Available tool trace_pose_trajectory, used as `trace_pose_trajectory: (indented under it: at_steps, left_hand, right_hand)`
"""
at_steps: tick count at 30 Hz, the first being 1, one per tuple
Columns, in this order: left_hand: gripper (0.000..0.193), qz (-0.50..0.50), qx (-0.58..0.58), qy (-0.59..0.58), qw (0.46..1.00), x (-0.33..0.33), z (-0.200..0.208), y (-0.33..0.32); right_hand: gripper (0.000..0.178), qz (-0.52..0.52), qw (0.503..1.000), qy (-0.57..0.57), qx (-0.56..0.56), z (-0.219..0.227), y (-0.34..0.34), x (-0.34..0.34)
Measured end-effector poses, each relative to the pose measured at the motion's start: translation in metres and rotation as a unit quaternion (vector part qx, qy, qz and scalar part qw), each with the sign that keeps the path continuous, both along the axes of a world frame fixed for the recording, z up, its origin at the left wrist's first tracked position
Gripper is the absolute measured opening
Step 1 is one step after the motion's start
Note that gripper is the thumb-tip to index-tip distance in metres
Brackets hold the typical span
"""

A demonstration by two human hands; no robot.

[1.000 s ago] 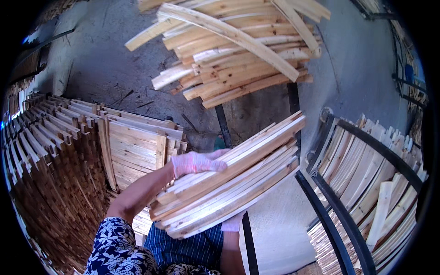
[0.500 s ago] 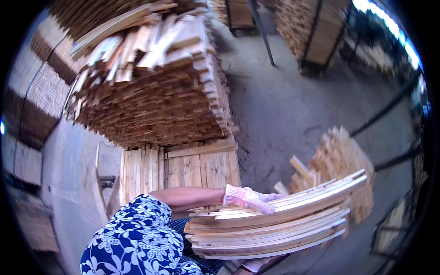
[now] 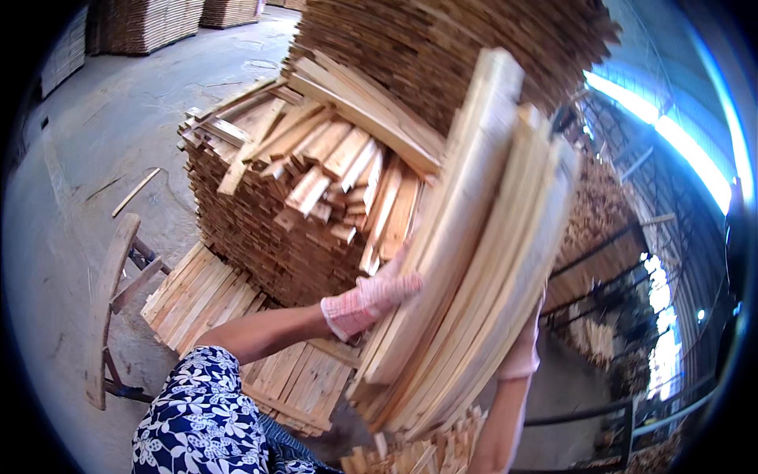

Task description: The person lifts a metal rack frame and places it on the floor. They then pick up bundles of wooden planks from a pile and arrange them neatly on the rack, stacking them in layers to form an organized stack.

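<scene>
I carry a thick bundle of long pale wooden slats point(image 3: 474, 253), tilted steeply with its far end up. My left hand point(image 3: 371, 299), in a pink-and-white knit glove, presses flat against the bundle's left face. My right hand point(image 3: 523, 354), also gloved, supports the bundle from the right side and underneath; most of it is hidden behind the slats. A blue floral sleeve covers my left upper arm.
A tall stack of short wooden slats point(image 3: 292, 197) stands straight ahead, loose pieces lying on top. A low flat layer of boards point(image 3: 213, 300) lies in front of it. A wooden frame point(image 3: 106, 308) stands on the concrete floor at left. More stacks and metal racks point(image 3: 600, 276) fill the right.
The view has swung around toward the tall slat stack. The bundle has tipped from nearly level to steeply upright, and both hands have stayed on it.
</scene>
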State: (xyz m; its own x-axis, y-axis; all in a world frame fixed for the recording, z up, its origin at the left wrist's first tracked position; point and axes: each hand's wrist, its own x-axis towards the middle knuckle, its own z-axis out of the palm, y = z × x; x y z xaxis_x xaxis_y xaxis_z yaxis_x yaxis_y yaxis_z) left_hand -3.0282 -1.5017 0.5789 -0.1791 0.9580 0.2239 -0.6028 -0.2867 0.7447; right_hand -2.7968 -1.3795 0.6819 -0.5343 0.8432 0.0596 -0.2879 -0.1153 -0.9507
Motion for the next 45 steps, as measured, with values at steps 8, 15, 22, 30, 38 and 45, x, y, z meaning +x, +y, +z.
trace_pose_trajectory:
  at_steps: [8, 15, 22, 30, 38, 45]
  left_hand:
    - [0.107, 0.372, -0.147, 0.222, 0.889, -0.193, 0.093, 0.131]
    - [0.105, 0.205, -0.216, 0.849, 0.437, -0.210, 0.043, 0.155]
    - [0.086, 0.217, -0.230, 0.820, 0.478, -0.222, 0.071, 0.179]
    - [0.077, 0.274, -0.278, 0.811, 0.435, -0.227, 0.065, 0.202]
    - [0.084, 0.198, -0.280, 0.879, 0.330, -0.220, 0.026, 0.233]
    - [0.065, 0.269, 0.046, 0.875, 0.400, -0.198, 0.071, 0.151]
  right_hand:
    - [0.057, -0.170, 0.595, -0.488, 0.616, 0.182, 0.118, -0.304]
    - [0.085, -0.232, 0.471, -0.529, 0.667, -0.033, 0.182, -0.371]
    - [0.063, -0.269, 0.533, -0.444, 0.668, -0.024, 0.246, -0.412]
    - [0.069, -0.121, 0.614, -0.463, 0.628, -0.001, 0.240, -0.395]
    - [0.060, -0.270, 0.703, -0.395, 0.526, -0.210, 0.025, -0.091]
    - [0.044, 0.142, 0.626, -0.748, -0.169, -0.366, -0.377, 0.183]
